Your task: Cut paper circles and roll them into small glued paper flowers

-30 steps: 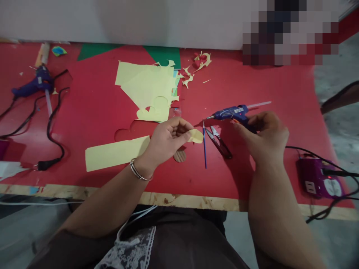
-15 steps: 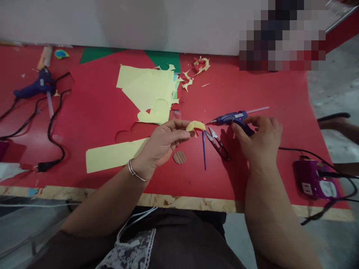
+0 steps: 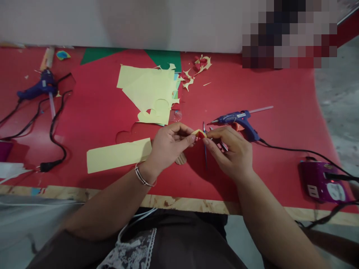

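Between my two hands is a small curved piece of yellow and red paper. My left hand pinches its left end between thumb and fingers. The right end is pinched by my right hand. Under and behind my right hand lie the thread snips, mostly covered. A thin blue stick lies just below the paper piece. Beyond my right hand a blue glue gun rests on the red table, its nozzle pointing left. A round striped brown disc is partly hidden by my left hand.
Yellow paper sheets with cut-outs lie at the middle back, scraps beside them. A yellow strip is at front left. Another glue gun with cords lies far left. A purple power box sits at right.
My right hand has left the glue gun, which now lies on the table, and moved left to pinch the paper piece. My left hand still holds the piece, now turned to show red.
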`<state>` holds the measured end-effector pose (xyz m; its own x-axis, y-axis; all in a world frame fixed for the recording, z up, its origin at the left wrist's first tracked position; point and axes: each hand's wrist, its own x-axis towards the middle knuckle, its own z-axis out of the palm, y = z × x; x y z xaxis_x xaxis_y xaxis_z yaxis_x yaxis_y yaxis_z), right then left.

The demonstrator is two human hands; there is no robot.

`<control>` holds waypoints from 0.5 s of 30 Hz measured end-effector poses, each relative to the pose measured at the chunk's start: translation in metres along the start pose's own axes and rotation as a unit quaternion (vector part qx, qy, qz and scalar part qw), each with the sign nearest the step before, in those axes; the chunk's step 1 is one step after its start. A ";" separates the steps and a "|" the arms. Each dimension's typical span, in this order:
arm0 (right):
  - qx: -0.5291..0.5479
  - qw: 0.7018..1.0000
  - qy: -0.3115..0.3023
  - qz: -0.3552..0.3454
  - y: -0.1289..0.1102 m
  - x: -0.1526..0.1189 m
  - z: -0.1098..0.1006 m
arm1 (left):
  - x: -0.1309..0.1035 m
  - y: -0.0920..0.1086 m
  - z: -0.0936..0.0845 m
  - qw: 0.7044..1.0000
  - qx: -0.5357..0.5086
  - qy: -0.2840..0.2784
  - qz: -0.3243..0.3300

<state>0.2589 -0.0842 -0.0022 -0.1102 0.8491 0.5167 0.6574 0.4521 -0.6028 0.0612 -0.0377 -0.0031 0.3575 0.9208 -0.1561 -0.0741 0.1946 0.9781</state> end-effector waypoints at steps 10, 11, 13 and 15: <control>-0.043 0.999 0.004 -0.022 -0.001 -0.001 0.004 | -0.003 0.000 0.006 0.998 0.040 -0.003 0.042; -0.041 0.999 0.005 -0.020 -0.001 -0.001 0.004 | -0.003 0.000 0.006 0.998 0.042 -0.002 0.044; -0.040 0.999 0.007 -0.022 -0.001 -0.001 0.004 | -0.003 0.000 0.006 0.998 0.049 0.000 0.045; -0.046 0.998 0.008 -0.032 0.000 -0.002 0.005 | -0.003 -0.001 0.007 0.998 0.049 0.000 0.044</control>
<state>0.2552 -0.0842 -0.0059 -0.1427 0.8149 0.5617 0.7148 0.4774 -0.5111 0.0664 -0.0429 -0.0030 0.3539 0.9327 -0.0695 -0.0129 0.0792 0.9968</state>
